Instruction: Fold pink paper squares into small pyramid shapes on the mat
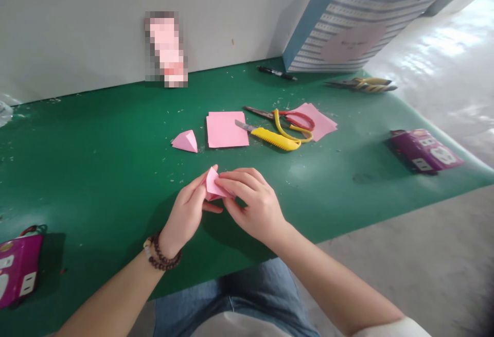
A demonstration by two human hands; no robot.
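Observation:
A partly folded piece of pink paper [214, 183] is held between both hands above the table's front part. My left hand [189, 211] grips its left side, with a beaded bracelet at the wrist. The fingers of my right hand [254, 200] are closed on the paper's right side and hide part of it. Beyond them lies a folded pink paper piece [186, 141]. Right of it rests a stack of square pink paper [226, 130], with the blade of a yellow utility knife [276, 138] over its edge. Red-and-yellow-handled scissors [289, 120] overlap more pink paper [320, 121].
On the green table [96, 162], a black pen [277, 73] and yellow-handled pliers [363, 85] lie at the back. A striped paper bag [347, 28] stands at the back right. Purple boxes sit at right [426, 150] and left [19, 270]. A pixelated object [166, 49] is by the wall.

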